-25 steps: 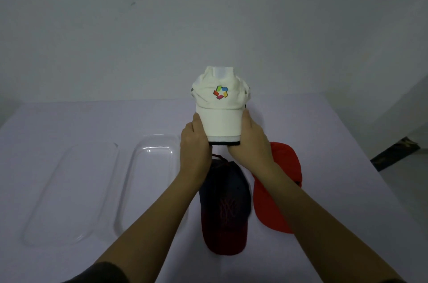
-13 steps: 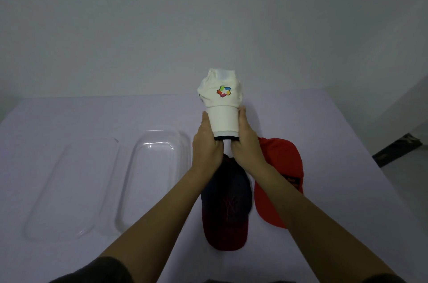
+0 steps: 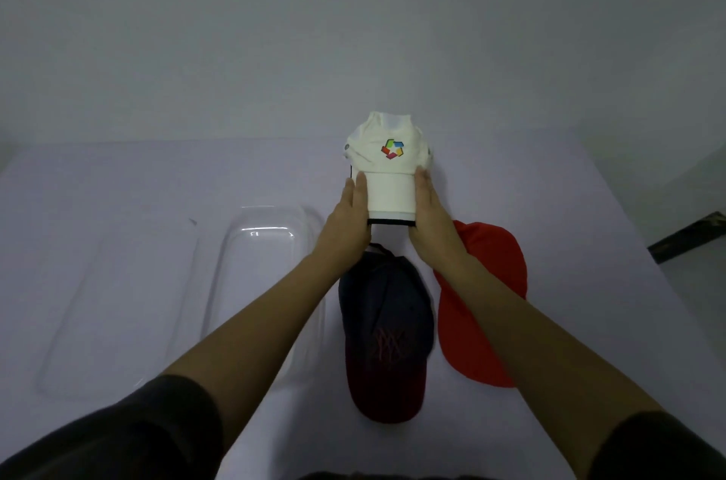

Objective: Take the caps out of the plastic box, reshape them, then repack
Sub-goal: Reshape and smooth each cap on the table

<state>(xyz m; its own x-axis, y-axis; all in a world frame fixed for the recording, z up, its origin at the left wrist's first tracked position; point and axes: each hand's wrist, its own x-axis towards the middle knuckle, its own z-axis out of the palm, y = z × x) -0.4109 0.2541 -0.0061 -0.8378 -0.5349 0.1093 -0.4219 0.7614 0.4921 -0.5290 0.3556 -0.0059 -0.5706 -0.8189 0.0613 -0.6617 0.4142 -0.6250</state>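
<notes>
A white cap point(image 3: 387, 161) with a colourful logo faces me at the far middle of the table, brim pointing toward me. My left hand point(image 3: 347, 216) holds the brim's left edge and my right hand point(image 3: 430, 220) holds its right edge, and the brim is bent into a narrow curve between them. A dark navy cap point(image 3: 383, 322) with a reddish brim lies flat just below my hands. Beside it on the right lies a red cap point(image 3: 481, 306), partly covered by my right forearm. The clear plastic box point(image 3: 251, 244) stands empty to the left of my left arm.
A clear plastic lid point(image 3: 118, 303) lies flat left of the box. The table point(image 3: 118, 185) is covered in pale cloth and backs onto a plain wall. Its right edge drops to the floor, where a dark object point(image 3: 691, 236) lies.
Both hands have pushed the white cap farther away and lower toward the table. They have squeezed its brim narrower from the two sides.
</notes>
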